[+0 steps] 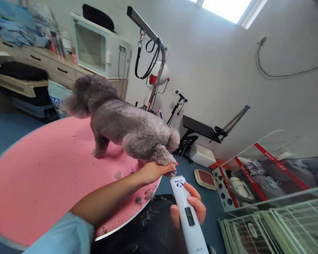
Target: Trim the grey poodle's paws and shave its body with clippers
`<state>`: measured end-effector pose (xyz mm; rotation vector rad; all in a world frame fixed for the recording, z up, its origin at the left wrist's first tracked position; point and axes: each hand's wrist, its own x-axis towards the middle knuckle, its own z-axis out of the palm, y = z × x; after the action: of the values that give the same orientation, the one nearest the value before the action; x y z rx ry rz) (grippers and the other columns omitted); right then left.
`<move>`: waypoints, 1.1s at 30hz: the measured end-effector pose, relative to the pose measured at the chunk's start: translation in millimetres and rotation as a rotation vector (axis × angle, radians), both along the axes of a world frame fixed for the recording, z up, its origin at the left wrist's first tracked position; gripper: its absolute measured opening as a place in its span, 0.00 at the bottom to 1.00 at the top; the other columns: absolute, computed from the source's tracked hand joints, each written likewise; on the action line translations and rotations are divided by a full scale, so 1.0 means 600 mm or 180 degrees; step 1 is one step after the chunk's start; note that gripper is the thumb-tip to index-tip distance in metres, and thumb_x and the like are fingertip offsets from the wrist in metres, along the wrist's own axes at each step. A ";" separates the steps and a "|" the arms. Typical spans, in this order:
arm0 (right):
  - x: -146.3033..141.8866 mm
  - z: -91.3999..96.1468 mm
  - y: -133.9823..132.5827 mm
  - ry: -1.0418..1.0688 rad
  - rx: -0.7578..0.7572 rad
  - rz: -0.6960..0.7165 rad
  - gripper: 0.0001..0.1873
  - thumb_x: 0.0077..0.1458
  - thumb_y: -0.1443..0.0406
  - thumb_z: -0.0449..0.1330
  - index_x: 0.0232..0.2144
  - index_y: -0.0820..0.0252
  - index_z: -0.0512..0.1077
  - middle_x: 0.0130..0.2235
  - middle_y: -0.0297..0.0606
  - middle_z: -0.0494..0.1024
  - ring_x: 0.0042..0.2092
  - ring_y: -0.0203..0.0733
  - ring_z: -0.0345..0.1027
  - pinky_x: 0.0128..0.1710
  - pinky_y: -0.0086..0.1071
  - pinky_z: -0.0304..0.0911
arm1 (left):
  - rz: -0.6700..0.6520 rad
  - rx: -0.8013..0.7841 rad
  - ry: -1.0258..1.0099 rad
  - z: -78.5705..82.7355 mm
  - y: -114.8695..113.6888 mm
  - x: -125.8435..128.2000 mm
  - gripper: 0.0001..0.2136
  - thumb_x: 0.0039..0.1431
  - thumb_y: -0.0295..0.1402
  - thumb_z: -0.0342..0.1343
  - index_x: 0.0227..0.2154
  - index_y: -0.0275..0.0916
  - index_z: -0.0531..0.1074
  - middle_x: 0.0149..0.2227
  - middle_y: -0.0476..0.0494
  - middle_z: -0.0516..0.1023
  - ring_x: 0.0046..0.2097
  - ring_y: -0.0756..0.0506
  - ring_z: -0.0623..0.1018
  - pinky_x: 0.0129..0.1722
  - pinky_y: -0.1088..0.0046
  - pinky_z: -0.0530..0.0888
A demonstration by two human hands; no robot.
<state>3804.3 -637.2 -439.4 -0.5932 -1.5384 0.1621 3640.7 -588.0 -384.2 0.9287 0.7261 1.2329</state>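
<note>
Left hand (pixel 157 171) clasps the dog's (pixel 132 123) lifted hind paw (pixel 173 172), right hand (pixel 197 204) wraps the clipper (pixel 183 200) — coat (pixel 113 118) looks trimmed, this paw apparently unfinished!

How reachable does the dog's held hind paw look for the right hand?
Likely yes: the right hand holds the clipper close to the paw, which the left hand supports, and nothing visible stands between.

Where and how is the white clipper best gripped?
Probably best to take the white clipper by its long body, behind the blade head, coming from the near, lower side: the body is slim, and the blade end points away toward the hind paw. The right grip holds it there from both sides.
</note>
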 end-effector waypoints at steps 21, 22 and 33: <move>0.010 -0.015 0.029 -0.0689 0.0970 -0.0361 0.25 0.47 0.66 0.69 0.47 0.56 0.67 0.53 0.46 0.76 0.48 0.51 0.77 0.35 0.43 0.78 | 0.0134 -0.0033 0.0215 0.001 -0.004 0.001 0.25 0.43 0.47 0.71 0.40 0.33 0.80 0.37 0.40 0.82 0.41 0.42 0.79 0.44 0.64 0.74; 0.005 -0.016 0.031 -0.0642 0.1017 -0.0407 0.25 0.47 0.65 0.70 0.47 0.56 0.67 0.53 0.45 0.76 0.48 0.51 0.77 0.35 0.43 0.78 | 0.0166 0.0009 0.0275 -0.001 -0.003 0.001 0.24 0.44 0.46 0.70 0.40 0.33 0.80 0.38 0.39 0.82 0.43 0.41 0.79 0.45 0.64 0.74; -0.050 0.002 0.004 0.0821 -0.0320 0.0095 0.20 0.56 0.56 0.62 0.48 0.53 0.62 0.55 0.48 0.72 0.50 0.49 0.72 0.34 0.36 0.71 | 0.0345 0.0275 0.0442 0.000 -0.005 0.003 0.16 0.53 0.40 0.65 0.41 0.35 0.80 0.44 0.38 0.82 0.49 0.40 0.78 0.55 0.62 0.70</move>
<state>3774.6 -634.5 -438.1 -0.6042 -1.2949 0.3279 3642.2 -591.2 -384.1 1.0655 0.8473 1.3125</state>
